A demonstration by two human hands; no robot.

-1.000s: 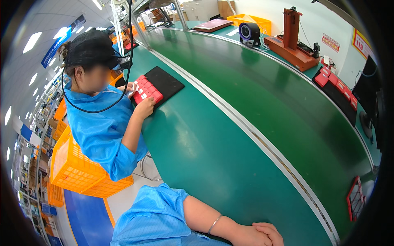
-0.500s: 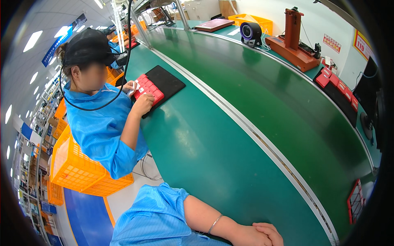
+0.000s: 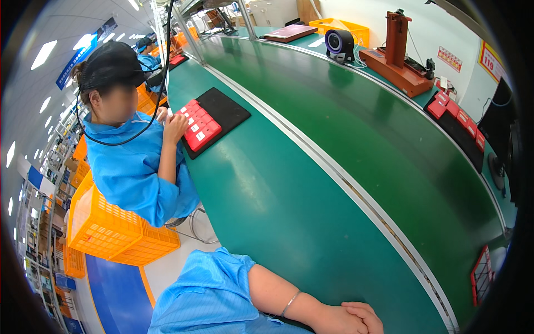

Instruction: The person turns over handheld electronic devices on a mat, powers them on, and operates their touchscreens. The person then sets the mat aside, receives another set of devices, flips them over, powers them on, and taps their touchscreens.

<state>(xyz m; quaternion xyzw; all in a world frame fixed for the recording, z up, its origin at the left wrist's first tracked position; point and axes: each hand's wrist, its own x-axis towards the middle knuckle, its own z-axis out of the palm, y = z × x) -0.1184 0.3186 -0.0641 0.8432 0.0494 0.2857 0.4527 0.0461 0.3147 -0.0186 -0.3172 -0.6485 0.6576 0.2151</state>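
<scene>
At the lower edge, my left hand [image 3: 332, 320] rests over the near side of the green tabletop [image 3: 300, 250], a thin bracelet round its wrist. Fingers that look like those of my right hand [image 3: 364, 313] lie folded over its far side. The picture's edge cuts off both hands, and my left fingers are hidden. No tool or part shows in them. At the left, a co-worker in a blue smock and black cap holds something small and white, hands [image 3: 174, 126] beside a row of red boxes [image 3: 199, 125] on a black mat [image 3: 225, 111].
A darker green conveyor belt [image 3: 356, 133] with a metal rail runs past the table. Beyond it stand a round black device [image 3: 339, 44], a reddish-brown fixture [image 3: 397, 67], more red boxes [image 3: 463, 118] and a monitor [image 3: 500, 133]. Orange crates [image 3: 111, 228] stand behind the co-worker.
The co-worker's hands have moved left, off the near end of the red boxes, and the co-worker's body has shifted slightly left. My own hands have not visibly moved.
</scene>
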